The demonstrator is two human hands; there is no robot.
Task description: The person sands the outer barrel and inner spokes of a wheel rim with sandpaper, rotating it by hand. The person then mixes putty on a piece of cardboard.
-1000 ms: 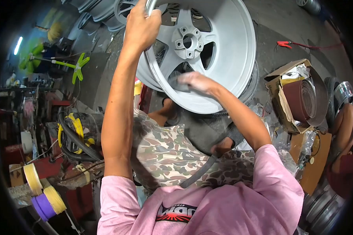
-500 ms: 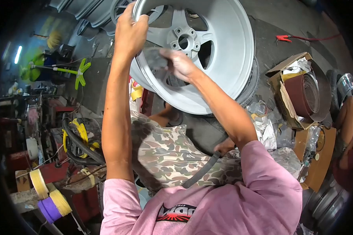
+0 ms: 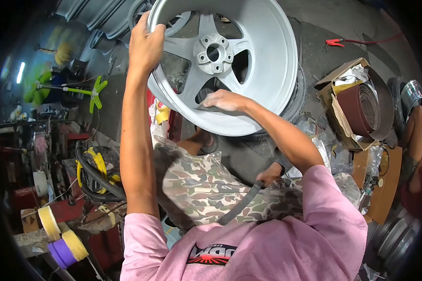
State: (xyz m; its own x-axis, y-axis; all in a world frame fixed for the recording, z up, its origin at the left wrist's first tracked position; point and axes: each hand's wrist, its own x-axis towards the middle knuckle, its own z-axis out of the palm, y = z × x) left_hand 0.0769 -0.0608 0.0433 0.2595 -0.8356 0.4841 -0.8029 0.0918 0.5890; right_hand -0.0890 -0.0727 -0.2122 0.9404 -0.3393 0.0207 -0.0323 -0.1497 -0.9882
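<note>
A grey car wheel rim is tilted toward me, its hollow side and spokes facing up. My left hand is closed round the rim's upper left edge, thumb on the inside. Inside the lower part of the barrel is my right hand, its fingers pressed together against the inner wall. Under the fingertips shows a small dark grey piece of sandpaper, mostly covered by the hand. A dark tyre lies behind the rim at the right.
A cardboard box holds a brown abrasive roll. A red clamp lies on the floor. At left are a green fan, black hose and tape rolls. Another person's arm is at far right.
My right hand has moved down along the inner wall and is less blurred. The rim and my left hand have shifted slightly left in view; the left hand keeps its grip.
</note>
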